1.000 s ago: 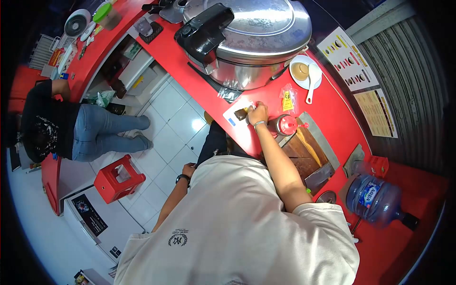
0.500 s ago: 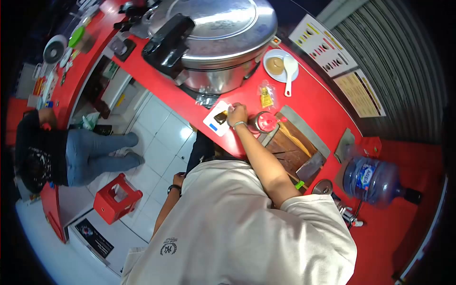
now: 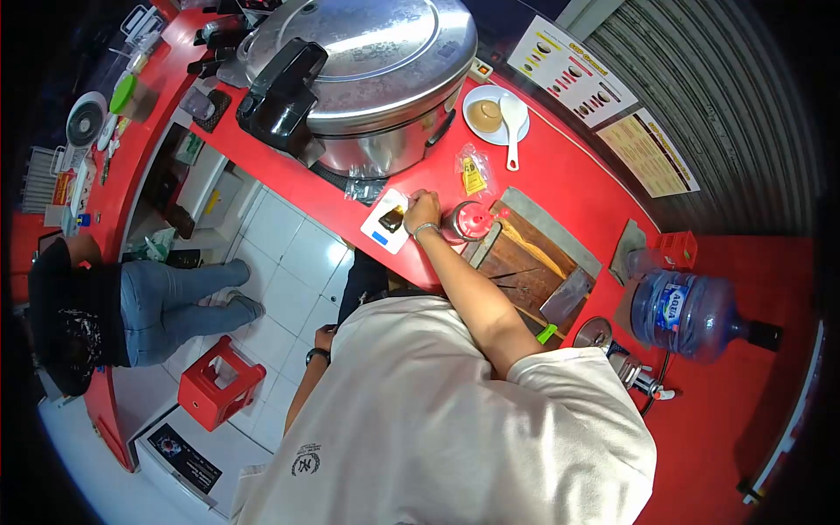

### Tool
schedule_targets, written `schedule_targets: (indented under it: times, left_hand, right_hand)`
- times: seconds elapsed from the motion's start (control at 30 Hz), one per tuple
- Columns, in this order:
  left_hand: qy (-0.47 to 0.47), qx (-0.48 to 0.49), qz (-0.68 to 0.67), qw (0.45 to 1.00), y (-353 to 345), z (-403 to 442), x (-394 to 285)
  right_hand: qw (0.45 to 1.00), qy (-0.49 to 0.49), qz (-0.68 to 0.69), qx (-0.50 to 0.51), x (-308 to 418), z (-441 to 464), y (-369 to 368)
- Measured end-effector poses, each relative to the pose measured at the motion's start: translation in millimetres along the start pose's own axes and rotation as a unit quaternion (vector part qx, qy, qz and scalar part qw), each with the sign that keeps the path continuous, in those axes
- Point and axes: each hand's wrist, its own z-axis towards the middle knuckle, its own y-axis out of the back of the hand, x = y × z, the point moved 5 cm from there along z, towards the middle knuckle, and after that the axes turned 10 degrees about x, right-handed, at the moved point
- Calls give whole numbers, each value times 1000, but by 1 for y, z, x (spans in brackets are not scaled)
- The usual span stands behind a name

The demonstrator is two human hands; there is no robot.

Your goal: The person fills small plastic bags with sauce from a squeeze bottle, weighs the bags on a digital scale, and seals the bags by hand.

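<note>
My right hand (image 3: 424,210), with a bracelet on its wrist, rests at the right edge of a small white scale (image 3: 380,223) on the red counter. Its fingers are curled closed, and what they grip, if anything, is hidden. A small dark packet (image 3: 392,219) lies on the scale just left of those fingers. Close beside the wrist stands a jar with a red lid (image 3: 473,220). My left hand (image 3: 325,337), below a dark wristwatch, hangs low by my side, away from the counter; its fingers are mostly hidden.
A large steel cooker (image 3: 376,131) stands behind the scale. Nearby are a yellow-labelled packet (image 3: 473,175), a plate with a white rice paddle (image 3: 513,131), a wooden board (image 3: 525,271) with a cleaver (image 3: 567,296) and a water bottle (image 3: 682,315). Another person (image 3: 157,302) stands left, near a red stool (image 3: 220,382).
The whole view has shifted a little, moving the counter things slightly left. My right hand stays at the scale with its fingers closed; my left hand still hangs low.
</note>
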Motion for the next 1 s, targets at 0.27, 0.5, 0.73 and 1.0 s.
schedule_targets:
  times: [0.27,0.5,0.73,1.0]
  left_hand:
    - [-121,-186,-59,973,38,-54,-132]
    - [-434,-244,103,861,77,-169,-344]
    - [-466,-127,161,861,60,-182,-334]
    - [-472,-162,219,839,59,-189,-347]
  right_hand:
    - [930,349,-117,0,87,-68,42]
    - [828,508,-210,108,104,-163,41]
    - [801,544,-158,194,105,-195,42]
    - [831,522,-73,175,119,-190,58]
